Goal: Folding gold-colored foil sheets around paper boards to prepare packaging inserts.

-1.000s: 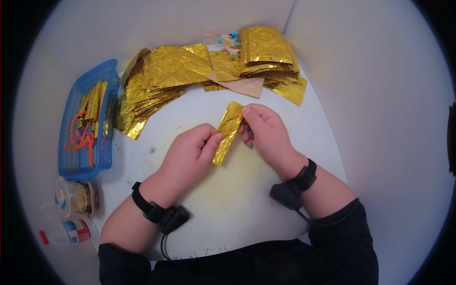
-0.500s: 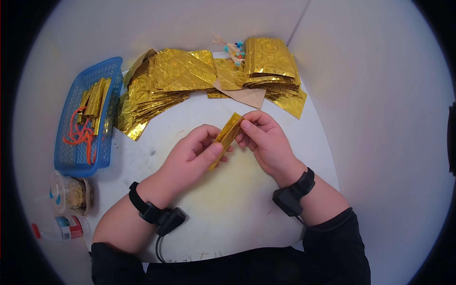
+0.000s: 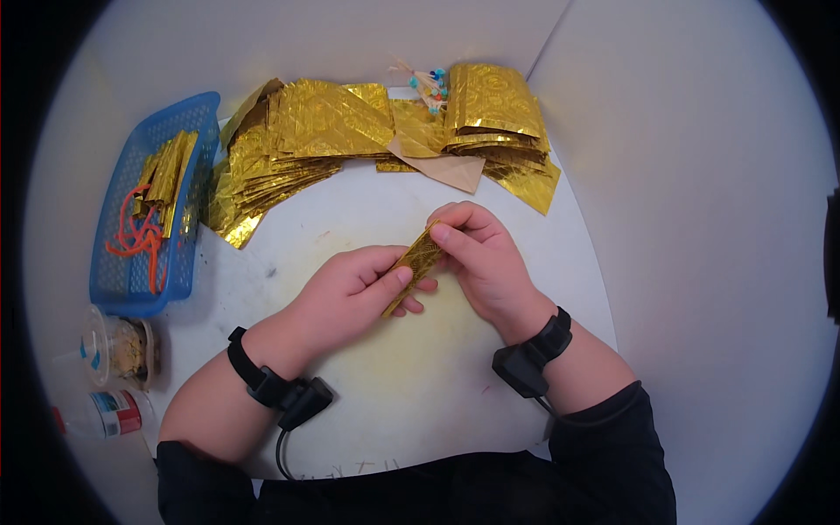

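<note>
A narrow folded strip of gold foil paper (image 3: 415, 262) slants between my two hands over the middle of the white table. Its lower end is pinched by my left hand (image 3: 367, 278), thumb on top and fingers underneath. At the upper end my right hand (image 3: 477, 254) grips it between thumb and curled fingers. Part of the strip is hidden behind my fingers. Beyond my hands lie fanned gold foil sheets (image 3: 328, 122) and a thicker stack of gold foil sheets (image 3: 494, 101).
A blue plastic basket (image 3: 140, 297) on the left holds folded gold strips and orange cord (image 3: 131, 241). Nearer stand a clear lidded tub (image 3: 114, 350) and a lying plastic bottle (image 3: 105, 414). Beaded sticks (image 3: 430, 89) rest between the gold piles. Light walls enclose the white table (image 3: 420, 394).
My right thumb and fingers have shifted onto the strip's upper end, covering its tip. The strip looks narrower and darker. The whole view has shifted slightly.
</note>
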### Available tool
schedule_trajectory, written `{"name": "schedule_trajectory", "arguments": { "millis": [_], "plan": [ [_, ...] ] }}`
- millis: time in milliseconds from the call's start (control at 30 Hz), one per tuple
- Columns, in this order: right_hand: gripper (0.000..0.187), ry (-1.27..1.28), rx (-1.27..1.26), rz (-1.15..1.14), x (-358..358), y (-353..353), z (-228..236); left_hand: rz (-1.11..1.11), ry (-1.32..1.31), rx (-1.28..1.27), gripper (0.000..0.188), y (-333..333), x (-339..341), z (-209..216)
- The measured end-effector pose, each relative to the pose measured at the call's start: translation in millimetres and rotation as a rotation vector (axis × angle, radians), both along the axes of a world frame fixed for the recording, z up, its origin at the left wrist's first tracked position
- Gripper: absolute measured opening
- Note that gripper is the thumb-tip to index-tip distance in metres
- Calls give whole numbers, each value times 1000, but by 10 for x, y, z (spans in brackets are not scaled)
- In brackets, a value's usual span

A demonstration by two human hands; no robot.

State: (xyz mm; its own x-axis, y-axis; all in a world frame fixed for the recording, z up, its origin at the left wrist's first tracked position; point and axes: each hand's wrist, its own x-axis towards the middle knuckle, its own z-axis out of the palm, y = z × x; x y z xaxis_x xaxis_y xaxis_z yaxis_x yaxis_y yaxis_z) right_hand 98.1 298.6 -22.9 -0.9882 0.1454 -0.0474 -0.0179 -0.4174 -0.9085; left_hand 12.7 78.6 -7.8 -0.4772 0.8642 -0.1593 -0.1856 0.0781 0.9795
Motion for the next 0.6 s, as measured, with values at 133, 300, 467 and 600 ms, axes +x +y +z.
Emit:
{"name": "schedule_trajectory", "arguments": {
  "millis": [133, 300, 467, 600],
  "plan": [
    [12, 10, -48, -119, -25, -5, -30, 40, 49, -134, 30, 13, -44, 40],
    [11, -8, -90, -180, -31, -23, -44, 48, 107, -226, 27, 1, -121, 95],
    [13, 34, 289, -182, -99, 69, -32, 89, 454, -323, 20, -117, -318, 114],
    [19, -11, 464, -154, -90, 79, -49, 197, 730, -299, 34, -169, -412, 114]
  ]
}}
